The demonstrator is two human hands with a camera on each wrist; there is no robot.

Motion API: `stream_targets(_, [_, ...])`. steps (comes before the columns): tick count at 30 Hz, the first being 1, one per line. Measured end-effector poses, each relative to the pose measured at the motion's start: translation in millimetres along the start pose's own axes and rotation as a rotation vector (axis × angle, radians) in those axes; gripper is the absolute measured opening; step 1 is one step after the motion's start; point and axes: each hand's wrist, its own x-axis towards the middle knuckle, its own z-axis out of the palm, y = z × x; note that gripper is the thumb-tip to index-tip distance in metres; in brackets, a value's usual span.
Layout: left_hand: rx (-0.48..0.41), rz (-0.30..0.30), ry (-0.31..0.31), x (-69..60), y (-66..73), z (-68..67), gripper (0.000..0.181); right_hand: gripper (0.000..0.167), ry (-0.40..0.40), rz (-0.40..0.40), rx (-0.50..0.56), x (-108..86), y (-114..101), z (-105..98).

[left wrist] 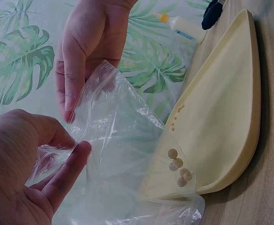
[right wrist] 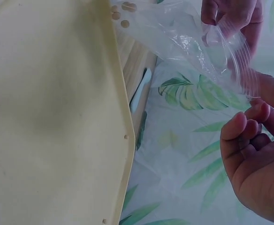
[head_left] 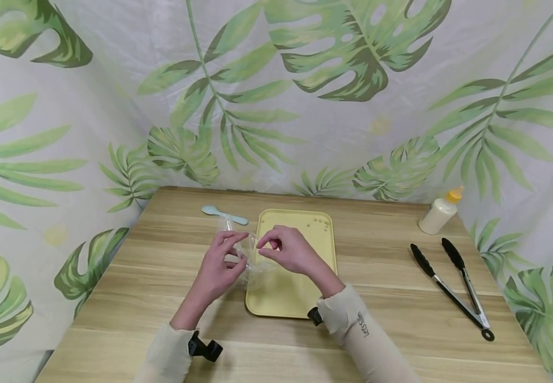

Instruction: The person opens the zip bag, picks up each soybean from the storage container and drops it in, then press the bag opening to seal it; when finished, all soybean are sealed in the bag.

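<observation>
A clear zip bag (left wrist: pixel 123 126) hangs over the left edge of the yellow tray (head_left: pixel 286 298). Low in it lie several round beige balls (left wrist: pixel 172 153). My left hand (head_left: pixel 221 263) pinches the bag near its zip between thumb and fingers. At the other end of the zip, my right hand (head_left: pixel 290 250) pinches the bag's top corner with thumb and forefinger, its other fingers curled in. The right wrist view shows the ribbed zip strip running between both hands. A few small beige balls (head_left: pixel 326 223) sit in the tray's far right corner.
A pale blue spoon (head_left: pixel 223 214) lies behind the left hand. On the right are a squeeze bottle (head_left: pixel 438 215) with an orange cap and black-tipped tongs (head_left: pixel 453 292), spread apart. A leaf-print curtain (head_left: pixel 257 106) hangs behind the wooden table (head_left: pixel 377 330).
</observation>
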Motion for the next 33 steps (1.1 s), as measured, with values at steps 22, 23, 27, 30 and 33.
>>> stream_targets(22, [-0.011,0.009,0.026,0.7,0.3,-1.0,0.055,0.013,0.208,0.096,0.168,-5.7,36,-51])
stream_targets(23, [-0.012,0.010,0.027,0.6,0.2,-1.0,0.055,0.014,0.219,0.117,0.171,-6.7,41,-54])
stream_targets(27, [-0.010,0.016,0.031,-0.1,-0.4,-1.2,0.055,0.019,0.252,0.210,0.165,-10.2,65,-66])
stream_targets(30, [-0.002,0.016,0.032,-0.7,-0.5,-1.6,0.055,0.020,0.276,0.271,0.138,-12.9,90,-71])
stream_targets(33, [0.000,0.015,0.028,-1.3,-0.5,-2.1,0.054,0.021,0.284,0.337,0.106,-16.1,114,-73])
